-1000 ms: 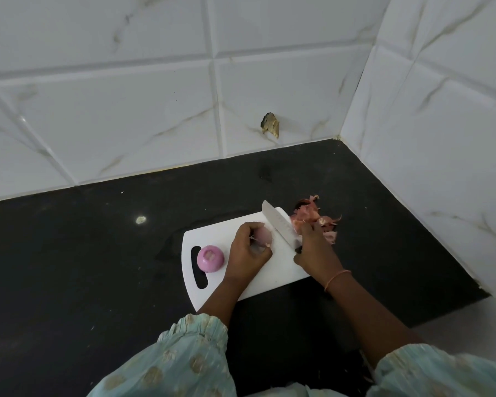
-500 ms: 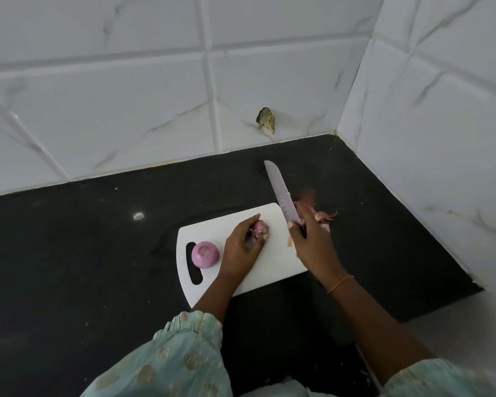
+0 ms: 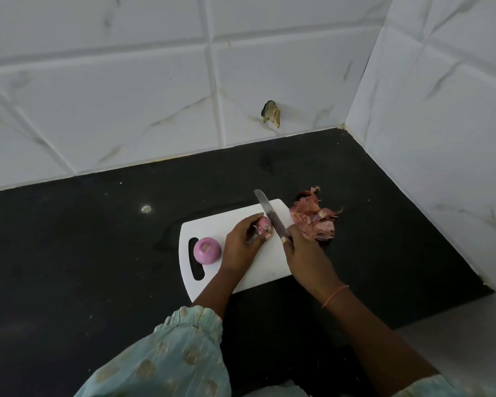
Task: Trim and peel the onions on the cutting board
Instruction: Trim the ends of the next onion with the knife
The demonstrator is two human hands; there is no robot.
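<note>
My left hand [image 3: 242,243] pins an unpeeled onion [image 3: 263,224] on the cutting board [image 3: 265,267]; my right hand [image 3: 305,253] grips the knife [image 3: 269,214]. Blade beside fingertips: a roll risks a cut.

We see a black bench [image 3: 98,267] carrying a white cutting board [image 3: 226,222], with a pile of onion skins [image 3: 315,219] just right of it.

No text, label, brand, number or sign can be read anywhere in this view.
</note>
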